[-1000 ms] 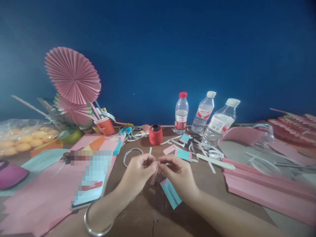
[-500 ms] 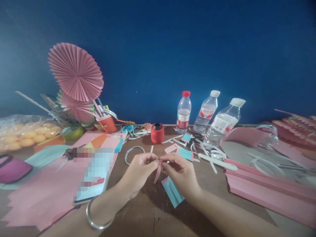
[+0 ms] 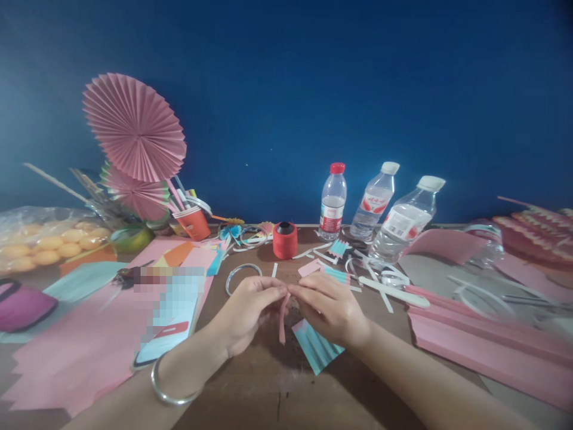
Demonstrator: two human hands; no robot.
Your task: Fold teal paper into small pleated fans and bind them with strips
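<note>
the left hand (image 3: pixel 248 310) and the right hand (image 3: pixel 333 304) meet over the brown table (image 3: pixel 250 388), their fingertips almost touching. between them is a narrow pink paper strip (image 3: pixel 282 325); its upper end is at the left hand's thumb and forefinger, which are pressed together on it, and the rest hangs below the fingertips with a slight curve. the right hand's fingers lie close together, slanting in toward the strip's top from the other side. its thumb is tucked out of sight beneath them, so whether it pinches the paper too cannot be told. a silver bangle (image 3: pixel 173 401) circles the left wrist. just below the right hand, and partly covered by it, lies a pleated blue-and-pink paper piece (image 3: pixel 316 347). beyond the left hand are a silver ring (image 3: pixel 229 279) and a short white strip (image 3: pixel 274 270), both flat on the table, with a red spool (image 3: pixel 285 242) upright farther back. a phone (image 3: pixel 176 334) rests on pink paper (image 3: pixel 85 352) to the left. three bottles stand at the back right: one red-capped (image 3: pixel 332 209), two white-capped (image 3: pixel 373 203).
</note>
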